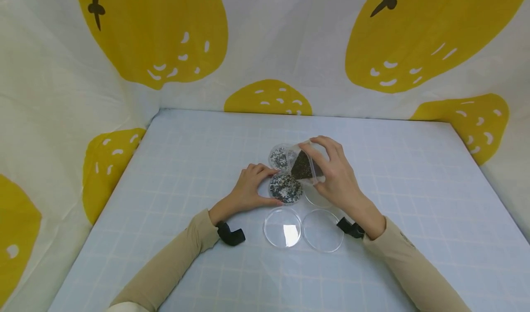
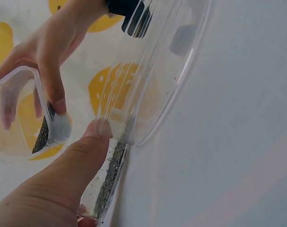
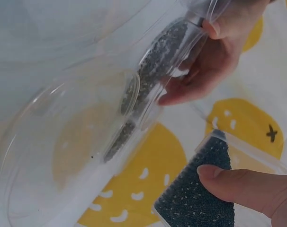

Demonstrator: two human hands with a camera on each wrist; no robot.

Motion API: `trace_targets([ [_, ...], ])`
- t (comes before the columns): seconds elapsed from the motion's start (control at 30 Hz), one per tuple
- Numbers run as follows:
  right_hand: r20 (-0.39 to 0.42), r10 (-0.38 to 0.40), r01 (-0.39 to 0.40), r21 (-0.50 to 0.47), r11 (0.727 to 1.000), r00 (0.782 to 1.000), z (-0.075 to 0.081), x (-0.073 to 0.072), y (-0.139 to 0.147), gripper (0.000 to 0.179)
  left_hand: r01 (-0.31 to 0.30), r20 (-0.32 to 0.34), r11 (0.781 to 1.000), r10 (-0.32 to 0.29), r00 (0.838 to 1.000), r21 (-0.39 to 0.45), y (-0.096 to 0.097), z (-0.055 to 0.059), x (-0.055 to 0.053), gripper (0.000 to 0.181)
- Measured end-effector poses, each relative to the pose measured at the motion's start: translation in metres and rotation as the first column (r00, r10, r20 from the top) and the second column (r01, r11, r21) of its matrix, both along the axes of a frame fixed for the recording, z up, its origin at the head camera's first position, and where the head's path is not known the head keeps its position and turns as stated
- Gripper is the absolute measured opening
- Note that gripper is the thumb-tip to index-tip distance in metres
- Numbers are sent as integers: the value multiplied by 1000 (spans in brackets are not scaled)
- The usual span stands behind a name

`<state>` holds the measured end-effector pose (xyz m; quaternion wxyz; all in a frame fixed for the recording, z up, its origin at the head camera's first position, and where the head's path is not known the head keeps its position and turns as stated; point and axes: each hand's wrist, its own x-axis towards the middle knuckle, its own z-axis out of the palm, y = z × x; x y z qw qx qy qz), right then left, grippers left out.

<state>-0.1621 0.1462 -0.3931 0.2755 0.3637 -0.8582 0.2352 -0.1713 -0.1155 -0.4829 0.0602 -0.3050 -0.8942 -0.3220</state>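
Note:
My left hand [image 1: 250,188] holds a round clear petri dish [image 1: 285,188] at its side, thumb at the near edge and fingers at the far edge. The dish contains a layer of mixed dark and white grains. Just behind it sits another petri dish [image 1: 278,158] with similar grains. In my right hand [image 1: 340,177] is a clear plastic container [image 1: 303,167], gripped between thumb and fingers and tilted above the dishes. Dark, seed-like grains lie against its lower side, plain in the right wrist view. Whether any grains are falling I cannot tell.
Two clear petri dishes or lids, a left one [image 1: 282,228] and a right one [image 1: 323,231], lie in front of the hands. A third clear round piece [image 1: 316,199] is partly hidden under my right hand. A patterned cloth [image 1: 285,63] hangs behind the table [image 1: 198,141].

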Motion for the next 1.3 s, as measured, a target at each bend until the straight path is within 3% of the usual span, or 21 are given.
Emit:
trace_targets([
  [0.33, 52, 11, -8, -55, 998, 999, 1, -8, 8, 93, -2, 5, 1000, 2, 1000, 5, 0, 2, 1, 84],
  [0.43, 105, 50, -37, -123, 992, 993, 0, -13, 13, 90, 0, 0, 1000, 0, 1000, 7, 0, 2, 1, 84],
  [0.53, 212, 65, -21, -200, 980, 975, -1, -18, 19, 96, 0, 1, 1000, 0, 1000, 4, 0, 1, 1, 84],
  [0.63, 359, 55, 44, -262, 964, 932, -2, -22, 25, 104, -2, 12, 1000, 2, 1000, 0, 0, 2, 2, 85],
  [0.73, 504, 77, 106, -325, 940, 860, 5, -21, 28, 106, -2, 30, 1000, 2, 1000, 3, 0, 2, 2, 85],
  [0.83, 598, 141, 145, -405, 902, 789, 13, -21, 33, 101, -4, 37, 1000, 3, 999, 6, 1, 1, 1, 85],
  [0.97, 632, 260, 166, -533, 830, 730, 5, -34, 48, 97, -7, 36, 1000, 7, 999, -3, 1, 1, 1, 85],
  [1.1, 629, 354, 190, -631, 752, 692, -12, -50, 65, 98, -6, 35, 1000, 6, 999, -1, 1, 2, 2, 85],
  [1.3, 615, 478, 218, -728, 650, 627, -26, -65, 85, 95, -5, 18, 1000, 5, 1000, 0, 1, 2, 1, 85],
])
